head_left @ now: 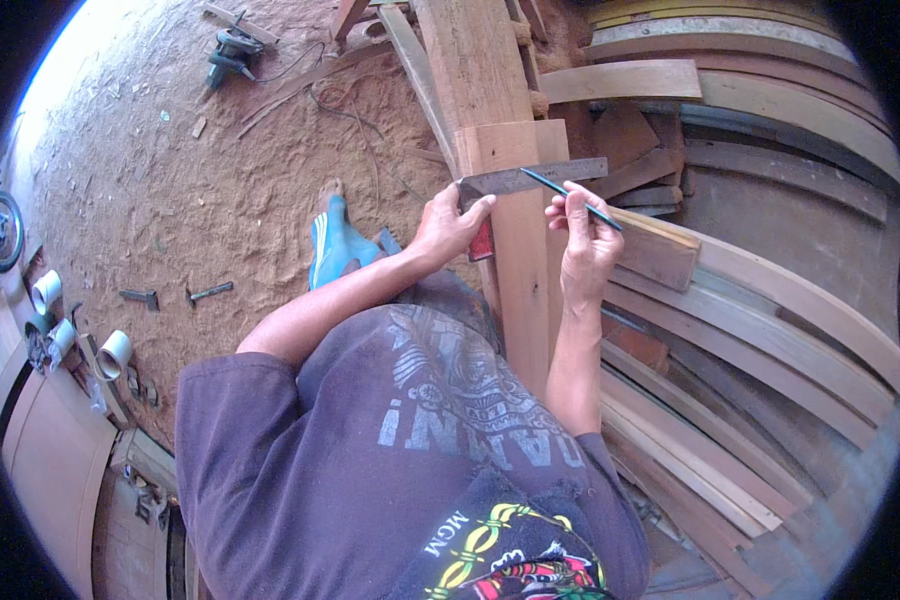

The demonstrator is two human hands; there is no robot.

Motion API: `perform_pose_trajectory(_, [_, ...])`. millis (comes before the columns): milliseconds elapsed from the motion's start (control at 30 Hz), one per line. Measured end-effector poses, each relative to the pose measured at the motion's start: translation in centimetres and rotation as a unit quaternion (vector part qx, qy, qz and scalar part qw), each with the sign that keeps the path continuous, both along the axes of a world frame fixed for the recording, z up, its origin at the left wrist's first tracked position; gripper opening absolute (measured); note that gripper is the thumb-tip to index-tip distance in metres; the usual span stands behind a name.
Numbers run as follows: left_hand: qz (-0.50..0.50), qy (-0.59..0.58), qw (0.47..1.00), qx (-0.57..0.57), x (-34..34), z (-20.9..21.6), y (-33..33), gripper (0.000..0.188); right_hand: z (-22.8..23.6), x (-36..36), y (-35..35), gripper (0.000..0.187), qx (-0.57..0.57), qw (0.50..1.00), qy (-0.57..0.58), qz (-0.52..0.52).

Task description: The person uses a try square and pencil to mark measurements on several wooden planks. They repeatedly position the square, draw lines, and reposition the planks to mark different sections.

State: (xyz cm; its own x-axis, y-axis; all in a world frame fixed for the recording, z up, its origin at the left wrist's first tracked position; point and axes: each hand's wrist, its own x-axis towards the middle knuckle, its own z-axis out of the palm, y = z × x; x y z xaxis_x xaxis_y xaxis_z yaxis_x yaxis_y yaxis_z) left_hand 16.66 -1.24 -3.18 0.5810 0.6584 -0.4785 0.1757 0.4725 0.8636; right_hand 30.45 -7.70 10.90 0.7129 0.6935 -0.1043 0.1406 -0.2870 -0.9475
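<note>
A light brown wooden board [523, 240] lies lengthwise before me on a longer beam. Across it rests the steel blade of a try square [580, 170], with a red part showing below my left hand at the board's left edge. My left hand [450, 225] is closed on the square at that edge, thumb and fingers pressing it there. My right hand [583, 235] pinches a dark teal pencil [600, 214] above the board's right side. The pencil's tip is close to the blade; whether it touches the wood I cannot tell.
Stacked planks [750, 330] fill the right side, close to my right forearm. Sawdust covers the ground at left, where a green power tool [232, 50] with a cord lies far off. Two hammer-like tools [210, 293], white cups [113, 350] and a wheel [3, 232] are farther left.
</note>
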Motion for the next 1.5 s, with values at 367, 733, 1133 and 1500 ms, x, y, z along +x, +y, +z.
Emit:
perform_pose_trajectory(367, [0.002, 0.011, 1.000, -0.004, -0.2, 0.4, 0.0, 0.048, -2.5, 1.5, 2.6, 0.027, -0.077, 0.995, 0.019, 0.055])
perform_pose_trajectory(733, [0.015, 0.011, 1.000, 0.008, -0.2, 0.2, -0.4, 0.047, -4.5, 2.9, 4.2, 0.022, -0.114, 0.987, 0.020, 0.108])
perform_pose_trajectory(1133, [0.005, 0.025, 1.000, -0.009, -0.5, 1.4, 0.0, 0.046, -4.8, 5.8, 4.2, 0.022, -0.129, 0.982, -0.005, 0.138])
perform_pose_trajectory(1500, [0.042, -0.004, 0.999, 0.030, -0.2, 0.2, -0.8, 0.044, -4.9, 4.7, 4.7, 0.020, -0.099, 0.985, 0.066, 0.125])
